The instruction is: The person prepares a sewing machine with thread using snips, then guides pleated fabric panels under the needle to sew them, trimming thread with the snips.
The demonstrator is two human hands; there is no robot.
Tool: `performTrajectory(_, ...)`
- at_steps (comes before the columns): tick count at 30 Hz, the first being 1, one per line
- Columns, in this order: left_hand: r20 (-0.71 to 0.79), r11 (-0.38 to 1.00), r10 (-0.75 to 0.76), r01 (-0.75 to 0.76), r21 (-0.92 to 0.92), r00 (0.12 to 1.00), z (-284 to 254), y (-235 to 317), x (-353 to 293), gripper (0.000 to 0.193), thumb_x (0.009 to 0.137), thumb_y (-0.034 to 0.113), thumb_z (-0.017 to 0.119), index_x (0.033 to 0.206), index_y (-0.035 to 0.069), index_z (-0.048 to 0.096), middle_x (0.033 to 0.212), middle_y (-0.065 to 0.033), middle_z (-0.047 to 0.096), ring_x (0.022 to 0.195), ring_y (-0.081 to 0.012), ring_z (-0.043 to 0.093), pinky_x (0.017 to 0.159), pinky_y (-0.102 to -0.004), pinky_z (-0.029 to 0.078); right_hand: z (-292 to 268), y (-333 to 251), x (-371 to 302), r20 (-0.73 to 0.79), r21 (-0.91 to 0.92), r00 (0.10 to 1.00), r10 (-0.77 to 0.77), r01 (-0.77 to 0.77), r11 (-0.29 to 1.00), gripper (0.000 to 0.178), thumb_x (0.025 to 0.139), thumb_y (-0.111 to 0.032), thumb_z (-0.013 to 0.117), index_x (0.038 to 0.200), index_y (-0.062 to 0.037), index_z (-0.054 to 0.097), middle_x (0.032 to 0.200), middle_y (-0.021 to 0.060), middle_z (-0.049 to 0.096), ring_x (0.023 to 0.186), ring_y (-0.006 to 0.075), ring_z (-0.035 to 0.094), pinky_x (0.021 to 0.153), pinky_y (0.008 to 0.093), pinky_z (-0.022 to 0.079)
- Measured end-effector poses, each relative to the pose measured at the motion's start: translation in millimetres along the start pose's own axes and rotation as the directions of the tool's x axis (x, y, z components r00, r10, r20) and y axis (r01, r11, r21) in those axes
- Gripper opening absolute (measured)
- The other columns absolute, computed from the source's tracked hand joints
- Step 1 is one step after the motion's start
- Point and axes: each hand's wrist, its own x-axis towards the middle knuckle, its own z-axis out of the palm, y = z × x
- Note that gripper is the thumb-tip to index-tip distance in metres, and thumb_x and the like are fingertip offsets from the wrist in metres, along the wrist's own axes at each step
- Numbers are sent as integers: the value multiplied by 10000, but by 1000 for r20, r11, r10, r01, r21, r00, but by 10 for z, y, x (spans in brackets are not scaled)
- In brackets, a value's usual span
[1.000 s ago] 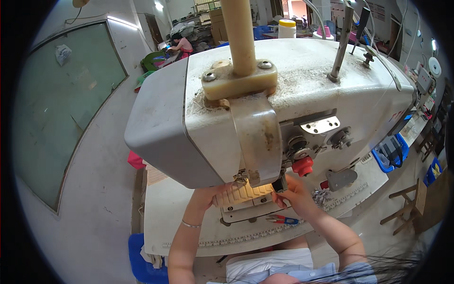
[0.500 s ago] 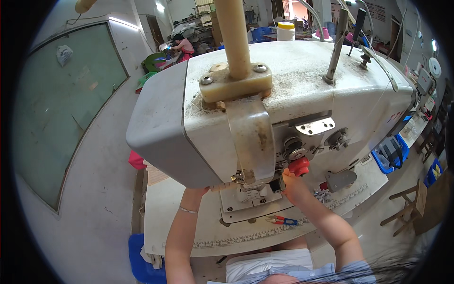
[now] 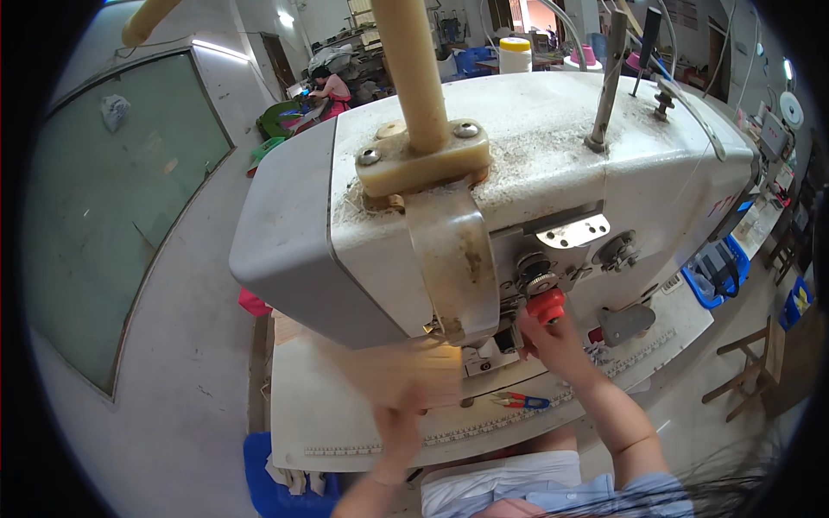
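A large white industrial sewing machine (image 3: 285, 216) fills the middle of the view. My left hand (image 3: 400, 427), smeared by motion, grips the near edge of a flat beige fabric piece (image 3: 367, 371) left of the needle area. Part of that piece lies under the machine head. My right hand (image 3: 548, 344) is just below the red knob (image 3: 546, 306), right of the needle area, its fingers curled; whatever they hold, if anything, cannot be made out. Thread snips (image 3: 522, 401) with red and blue handles lie on the machine bed (image 3: 328, 423), nearer me.
A blue bin (image 3: 285, 483) with cloth in it stands at lower left. Blue baskets (image 3: 717, 276) and a wooden stool (image 3: 751, 363) are at right. Overhead rises a beige post (image 3: 410, 69). Another person (image 3: 332, 91) sits in the background.
My left hand has come from beside the machine head toward me and rightward, bringing the beige fabric piece into view. My right hand has shifted slightly, now close below the red knob.
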Motion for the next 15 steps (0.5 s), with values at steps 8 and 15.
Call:
performTrajectory(8,-57,941,-5,-14,-337,998,550,-257,-559,494,840,0,652,1272,-55,417,1235,-110,507,1124,-163,499,937,-306,425,281,306,-113,82,-37,990,117,-114,993,263,906,-250,638,864,10,645,610,-63,501,577,-2,395,480,213,310)
performTrajectory(15,336,944,-220,286,-161,916,322,-92,-525,465,913,63,569,1330,-39,390,1212,-127,545,1111,-216,545,955,-337,447,236,306,-58,85,-130,995,60,-48,990,294,904,-271,638,836,14,648,579,-65,459,554,16,356,470,232,291)
